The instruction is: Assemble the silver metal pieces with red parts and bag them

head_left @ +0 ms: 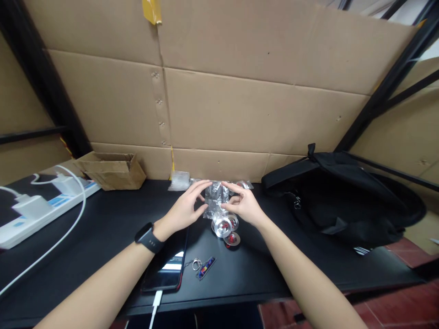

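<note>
Between my two hands is a crinkled, shiny clear plastic bag (216, 200). My left hand (187, 203) holds its left edge, the index finger at the top corner and the thumb lower down. On the opposite edge, my right hand (244, 204) grips with thumb and index finger, its other fingers curled in. Just below the bag, several round silvery discs with red parts (222, 227) lie in a cluster on the black table. Whatever is inside the bag cannot be made out.
A phone (164, 269) on a white cable lies under my left forearm, beside a key ring with a colourful tag (206, 268). Left stand a power strip (55, 208) and small cardboard box (115, 171). A black bag (343, 196) sits right. Plastic packets (179, 181) lie behind.
</note>
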The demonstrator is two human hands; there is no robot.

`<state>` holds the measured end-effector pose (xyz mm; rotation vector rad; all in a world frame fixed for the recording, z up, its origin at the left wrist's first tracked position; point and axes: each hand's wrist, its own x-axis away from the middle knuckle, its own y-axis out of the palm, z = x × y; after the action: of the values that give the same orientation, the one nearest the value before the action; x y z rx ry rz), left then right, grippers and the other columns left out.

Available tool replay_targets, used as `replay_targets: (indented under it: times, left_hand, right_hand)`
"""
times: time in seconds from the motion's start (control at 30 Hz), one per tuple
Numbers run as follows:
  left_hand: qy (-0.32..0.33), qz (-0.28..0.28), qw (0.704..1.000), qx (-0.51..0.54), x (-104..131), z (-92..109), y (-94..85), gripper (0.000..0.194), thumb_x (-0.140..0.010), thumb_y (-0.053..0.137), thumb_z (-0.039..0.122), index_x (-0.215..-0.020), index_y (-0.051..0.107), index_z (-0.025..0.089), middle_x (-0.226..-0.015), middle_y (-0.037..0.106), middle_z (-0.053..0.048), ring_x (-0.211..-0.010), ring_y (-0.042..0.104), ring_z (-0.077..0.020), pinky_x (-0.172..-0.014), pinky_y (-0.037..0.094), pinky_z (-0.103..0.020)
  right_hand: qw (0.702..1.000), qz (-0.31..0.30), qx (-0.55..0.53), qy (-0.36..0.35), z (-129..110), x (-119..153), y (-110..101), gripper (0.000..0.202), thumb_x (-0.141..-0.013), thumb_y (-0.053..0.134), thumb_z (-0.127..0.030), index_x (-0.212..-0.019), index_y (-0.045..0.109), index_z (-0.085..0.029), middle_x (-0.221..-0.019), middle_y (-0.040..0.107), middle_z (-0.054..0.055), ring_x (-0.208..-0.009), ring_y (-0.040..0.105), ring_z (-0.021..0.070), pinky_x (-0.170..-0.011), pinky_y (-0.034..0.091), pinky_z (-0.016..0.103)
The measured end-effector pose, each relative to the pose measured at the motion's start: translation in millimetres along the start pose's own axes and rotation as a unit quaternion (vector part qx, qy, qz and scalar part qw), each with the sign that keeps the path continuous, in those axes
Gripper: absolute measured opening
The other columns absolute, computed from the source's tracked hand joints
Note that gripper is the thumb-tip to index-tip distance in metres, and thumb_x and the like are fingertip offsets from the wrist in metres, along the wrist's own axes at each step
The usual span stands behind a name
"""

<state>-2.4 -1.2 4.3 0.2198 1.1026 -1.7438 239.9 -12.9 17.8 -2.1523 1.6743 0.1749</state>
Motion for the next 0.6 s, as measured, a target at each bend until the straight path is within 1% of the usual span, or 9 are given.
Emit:
replay_targets:
  times: [0.07, 0.13, 0.23, 0.3, 0.33, 0.4, 0.47, 0.53, 0.6]
  left_hand:
    - [0.036, 0.011, 0.994, -0.103, -0.5, 2.1, -3.5, 0.061, -0.089, 0.058, 0.016, -0.147, 0.045, 0.028, -0.153, 0.043, -0.011, -0.127, 0.053, -0.0276, -0.109, 0.043, -0.047]
    - [0.056, 0.009, 0.985, -0.165, -0.4, 8.0, -7.2, 0.062, -0.086, 0.06, 0.017, -0.145, 0.047, 0.028, -0.151, 0.045, -0.01, -0.138, 0.043, -0.0309, -0.115, 0.035, -0.051]
    - [0.087, -0.052, 0.977, -0.188, 1.7, 21.9, -9.7, 0.066, -0.076, 0.066, 0.019, -0.139, 0.051, 0.028, -0.146, 0.05, -0.008, -0.135, 0.045, -0.0315, -0.114, 0.035, -0.05]
    - [0.108, -0.091, 0.974, -0.177, 3.6, 30.6, -8.0, 0.065, -0.07, 0.067, 0.017, -0.134, 0.054, 0.027, -0.14, 0.055, -0.008, -0.131, 0.048, -0.0303, -0.111, 0.036, -0.047]
    - [0.114, -0.097, 0.973, -0.174, 4.2, 33.5, -6.3, 0.063, -0.07, 0.066, 0.017, -0.131, 0.055, 0.026, -0.137, 0.057, -0.007, -0.129, 0.049, -0.0296, -0.109, 0.037, -0.046]
    - [0.122, -0.09, 0.972, -0.179, 4.6, 35.4, -2.8, 0.057, -0.073, 0.067, 0.019, -0.129, 0.057, 0.025, -0.134, 0.06, -0.008, -0.126, 0.051, -0.0286, -0.107, 0.038, -0.044]
    - [0.128, -0.075, 0.969, -0.2, 4.0, 32.3, -0.4, 0.051, -0.079, 0.067, 0.019, -0.129, 0.057, 0.026, -0.132, 0.061, -0.007, -0.124, 0.053, -0.0274, -0.103, 0.038, -0.042]
    - [0.131, -0.061, 0.963, -0.227, 3.0, 26.3, 0.1, 0.046, -0.084, 0.064, 0.015, -0.128, 0.058, 0.026, -0.131, 0.063, -0.007, -0.122, 0.055, -0.0256, -0.1, 0.039, -0.041]
    - [0.133, -0.043, 0.959, -0.247, 2.3, 20.8, -0.3, 0.039, -0.088, 0.06, 0.011, -0.125, 0.06, 0.026, -0.126, 0.066, -0.006, -0.117, 0.058, -0.0239, -0.096, 0.039, -0.04]
  right_hand:
    - [1.0, 0.016, 0.011, 0.011, 2.2, -0.8, 0.4, 0.078, -0.067, 0.084, -0.021, -0.142, 0.059, -0.021, -0.14, 0.059, 0.016, -0.062, 0.066, 0.0074, -0.052, 0.055, 0.02]
    - [1.0, 0.017, 0.007, 0.018, 4.5, -0.8, 1.2, 0.082, -0.067, 0.083, -0.022, -0.144, 0.056, -0.023, -0.138, 0.06, 0.015, -0.061, 0.067, 0.0082, -0.05, 0.055, 0.02]
    - [1.0, 0.008, 0.001, 0.012, 7.0, 0.3, 4.0, 0.083, -0.069, 0.082, -0.024, -0.146, 0.054, -0.028, -0.146, 0.053, 0.015, -0.063, 0.069, 0.009, -0.05, 0.056, 0.02]
    - [1.0, 0.003, 0.0, -0.001, 7.7, 1.6, 6.7, 0.085, -0.068, 0.083, -0.025, -0.147, 0.053, -0.031, -0.155, 0.044, 0.015, -0.066, 0.072, 0.0099, -0.052, 0.058, 0.02]
    - [1.0, 0.002, -0.003, -0.007, 7.7, 2.3, 8.1, 0.087, -0.067, 0.084, -0.024, -0.147, 0.052, -0.032, -0.158, 0.038, 0.015, -0.068, 0.073, 0.0106, -0.054, 0.059, 0.02]
    - [1.0, 0.001, -0.015, -0.012, 6.7, 3.5, 11.1, 0.09, -0.066, 0.085, -0.023, -0.148, 0.05, -0.034, -0.162, 0.031, 0.015, -0.071, 0.075, 0.0122, -0.057, 0.06, 0.022]
    - [0.999, -0.001, -0.034, -0.008, 4.9, 4.6, 14.1, 0.093, -0.065, 0.085, -0.023, -0.149, 0.048, -0.035, -0.163, 0.027, 0.015, -0.072, 0.075, 0.0124, -0.059, 0.061, 0.023]
    - [0.998, -0.007, -0.058, 0.003, 2.7, 5.6, 17.1, 0.094, -0.065, 0.085, -0.022, -0.15, 0.047, -0.035, -0.162, 0.029, 0.016, -0.071, 0.074, 0.0114, -0.058, 0.06, 0.022]
    - [0.997, -0.016, -0.08, 0.016, 0.6, 6.7, 20.1, 0.095, -0.065, 0.086, -0.022, -0.151, 0.045, -0.034, -0.159, 0.035, 0.016, -0.069, 0.073, 0.0105, -0.056, 0.058, 0.022]
